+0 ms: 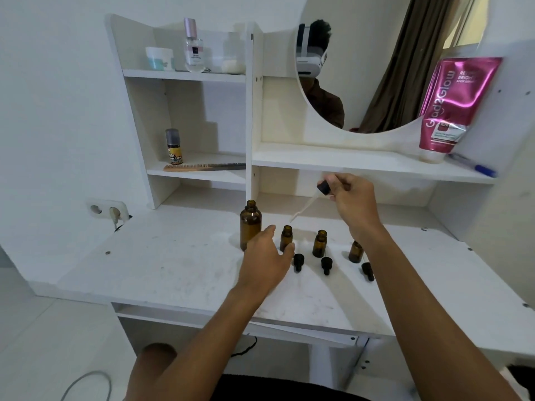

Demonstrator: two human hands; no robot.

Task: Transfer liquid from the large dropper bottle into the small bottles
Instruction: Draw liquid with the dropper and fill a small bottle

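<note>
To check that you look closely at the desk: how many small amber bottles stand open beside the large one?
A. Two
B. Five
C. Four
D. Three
D. Three small amber bottles stand uncapped in a row to the right of the large bottle: the first, the second and the third, each with a black dropper cap lying in front of it.

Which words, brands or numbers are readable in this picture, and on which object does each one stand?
"Glad2Glow": on the pink tube on the right shelf.
"BRIGHT": smaller print on the same tube; the lines around it are too blurred to read.
Perfume bottle, top shelf: label too small to read.
Yellow-labelled bottle, middle shelf: print blurred.
Amber bottles: no text visible.
</note>
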